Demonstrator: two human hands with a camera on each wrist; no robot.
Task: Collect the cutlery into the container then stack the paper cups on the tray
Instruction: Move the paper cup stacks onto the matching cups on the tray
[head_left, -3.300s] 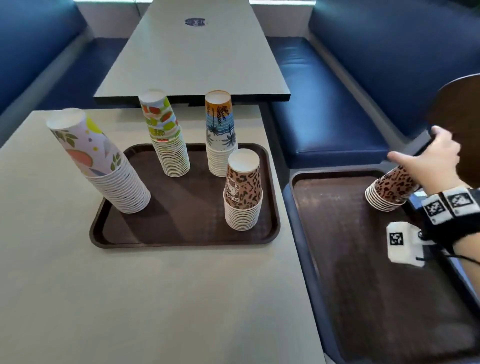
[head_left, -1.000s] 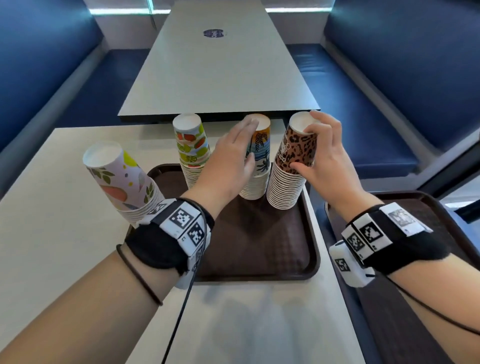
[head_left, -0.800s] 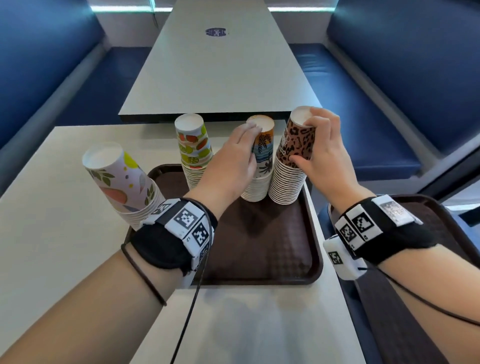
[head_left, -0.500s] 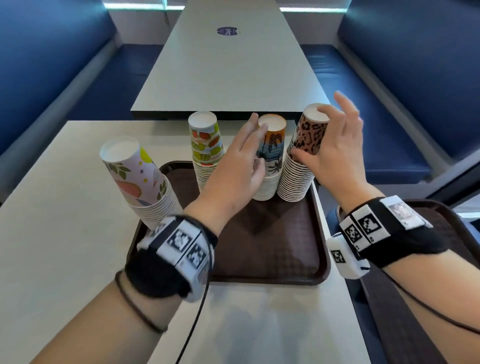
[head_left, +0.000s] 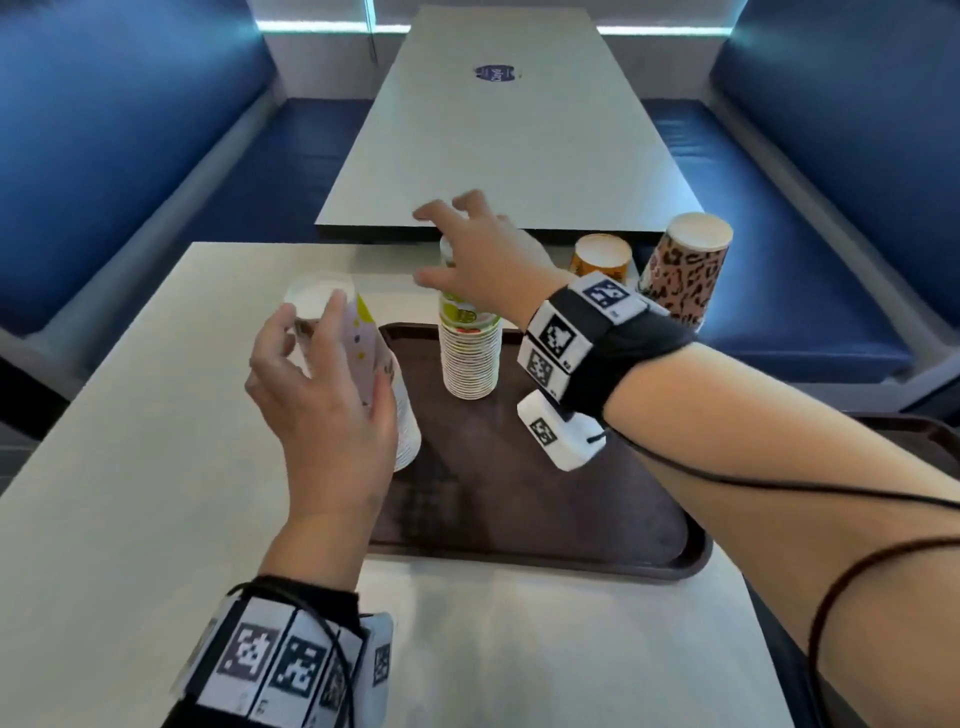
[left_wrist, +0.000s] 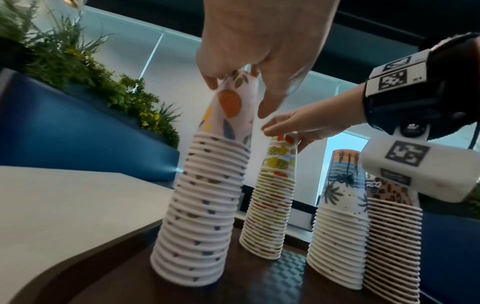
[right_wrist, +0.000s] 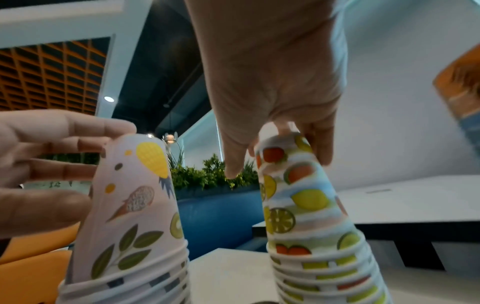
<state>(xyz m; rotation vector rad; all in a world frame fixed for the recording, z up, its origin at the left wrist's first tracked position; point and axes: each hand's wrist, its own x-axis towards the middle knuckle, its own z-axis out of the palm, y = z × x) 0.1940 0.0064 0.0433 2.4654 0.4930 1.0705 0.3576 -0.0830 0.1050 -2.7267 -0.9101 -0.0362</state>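
Note:
Four stacks of upturned paper cups stand on the brown tray (head_left: 545, 493). My left hand (head_left: 322, 338) grips the top of the pale leaf-print stack (head_left: 400, 415) at the tray's left edge, which leans left; the left wrist view shows the fingers (left_wrist: 210, 80) curled round its top cup (left_wrist: 228, 102). My right hand (head_left: 441, 244) reaches across and holds the top of the citrus-print stack (head_left: 470, 353), thumb and fingers on either side (right_wrist: 298, 195). The palm-tree stack (head_left: 602, 257) and leopard-print stack (head_left: 680, 270) stand free at the tray's far right. No cutlery or container shows.
The tray lies on a pale table (head_left: 130, 467). A second table (head_left: 509, 130) stands beyond a narrow gap, with blue benches (head_left: 779, 234) on both sides. Another brown tray's corner (head_left: 924, 431) shows at the right. Green plants (left_wrist: 78, 61) sit behind the left bench.
Both hands left the palm-tree and leopard stacks and moved left. The left now grips the leaf-print stack, the right the citrus stack. The leopard stack stands alone.

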